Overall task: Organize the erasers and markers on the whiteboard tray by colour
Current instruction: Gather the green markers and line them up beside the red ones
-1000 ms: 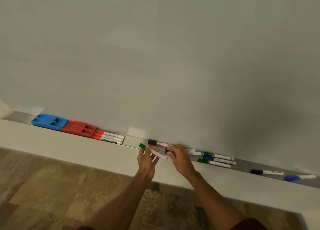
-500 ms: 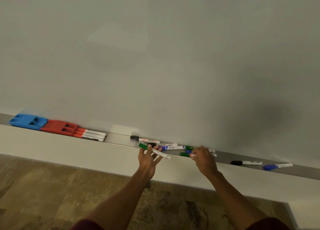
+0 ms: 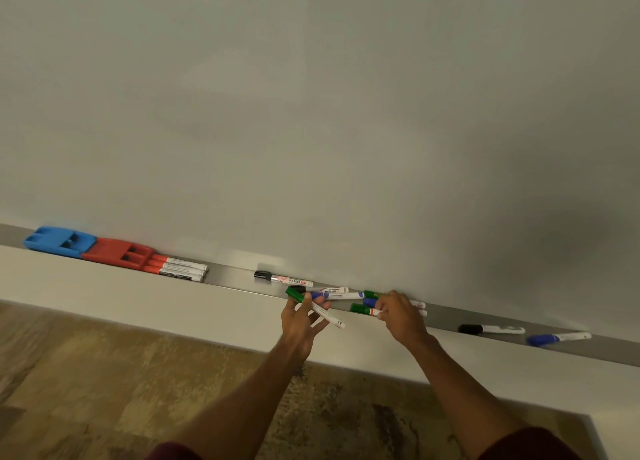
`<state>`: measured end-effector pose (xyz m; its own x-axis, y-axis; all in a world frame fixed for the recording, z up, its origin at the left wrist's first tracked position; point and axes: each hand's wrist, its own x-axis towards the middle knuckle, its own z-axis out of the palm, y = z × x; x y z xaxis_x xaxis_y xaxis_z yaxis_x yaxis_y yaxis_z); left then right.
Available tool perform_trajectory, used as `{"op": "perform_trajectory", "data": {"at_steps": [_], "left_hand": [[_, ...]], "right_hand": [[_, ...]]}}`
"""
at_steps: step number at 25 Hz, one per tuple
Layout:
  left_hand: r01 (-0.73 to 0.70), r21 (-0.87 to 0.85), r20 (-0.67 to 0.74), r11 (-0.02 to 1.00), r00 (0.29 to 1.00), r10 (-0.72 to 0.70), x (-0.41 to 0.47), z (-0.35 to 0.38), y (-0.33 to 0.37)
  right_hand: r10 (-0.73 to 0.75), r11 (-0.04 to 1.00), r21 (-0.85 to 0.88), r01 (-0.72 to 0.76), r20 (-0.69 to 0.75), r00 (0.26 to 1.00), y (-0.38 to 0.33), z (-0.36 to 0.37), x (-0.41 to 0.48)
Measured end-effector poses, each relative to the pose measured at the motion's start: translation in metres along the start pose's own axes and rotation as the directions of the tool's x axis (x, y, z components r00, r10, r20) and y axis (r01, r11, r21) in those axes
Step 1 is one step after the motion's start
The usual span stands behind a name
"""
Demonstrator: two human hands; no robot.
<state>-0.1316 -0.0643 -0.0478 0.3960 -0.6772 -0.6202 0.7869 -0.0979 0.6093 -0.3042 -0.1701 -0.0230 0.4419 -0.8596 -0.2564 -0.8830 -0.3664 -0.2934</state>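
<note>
My left hand [image 3: 302, 323] grips a green-capped marker [image 3: 317, 309] just in front of the grey tray [image 3: 232, 277]. My right hand [image 3: 401, 316] pinches a second green marker [image 3: 362, 309] lying in the tray, beside a blue marker [image 3: 370, 302] and another green one [image 3: 372, 294]. Behind my left hand lie a blue-capped marker [image 3: 332, 296] and a black-capped one [image 3: 329, 290]. At the tray's left end sit a blue eraser [image 3: 59, 241], a red eraser [image 3: 117, 253] and three red markers [image 3: 176, 269] side by side.
A black marker [image 3: 282, 278] lies alone mid-tray. Further right lie another black marker [image 3: 490, 328] and a blue marker [image 3: 557, 337]. The whiteboard [image 3: 311, 113] fills the view above. A white ledge [image 3: 138, 304] runs below the tray, over a patterned brown floor [image 3: 104, 373].
My right hand moved right from the black marker to the green and blue cluster and closed on a green marker. My left hand kept its green marker. The view shifted right.
</note>
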Motion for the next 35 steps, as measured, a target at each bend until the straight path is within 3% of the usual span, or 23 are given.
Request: {"op": "perform_trajectory", "data": {"at_steps": [11,17,24,28,35], "left_hand": [[0.041,0.056,0.028,0.998,0.999,-0.043,0.007,0.007,-0.014],[0.033,0.097,0.025,0.995,0.999,-0.036,0.008,0.011,-0.018],[-0.024,0.156,0.113,0.988,0.994,0.006,0.004,0.025,-0.025],[-0.051,0.179,0.177,0.982,0.984,0.019,0.000,0.034,-0.028],[-0.062,0.180,0.105,0.982,0.993,0.043,0.000,0.040,-0.035]], "right_hand": [[0.003,0.992,0.129,-0.001,-0.020,1.000,0.003,-0.001,0.002],[-0.062,0.993,0.099,0.066,-0.050,0.997,-0.001,-0.001,0.003],[-0.109,0.899,0.407,0.162,-0.152,0.982,-0.032,-0.005,0.007],[-0.139,0.894,0.414,0.173,-0.111,0.984,-0.039,-0.003,0.006],[-0.155,0.886,0.426,0.181,-0.096,0.983,-0.029,-0.001,-0.003]]}}
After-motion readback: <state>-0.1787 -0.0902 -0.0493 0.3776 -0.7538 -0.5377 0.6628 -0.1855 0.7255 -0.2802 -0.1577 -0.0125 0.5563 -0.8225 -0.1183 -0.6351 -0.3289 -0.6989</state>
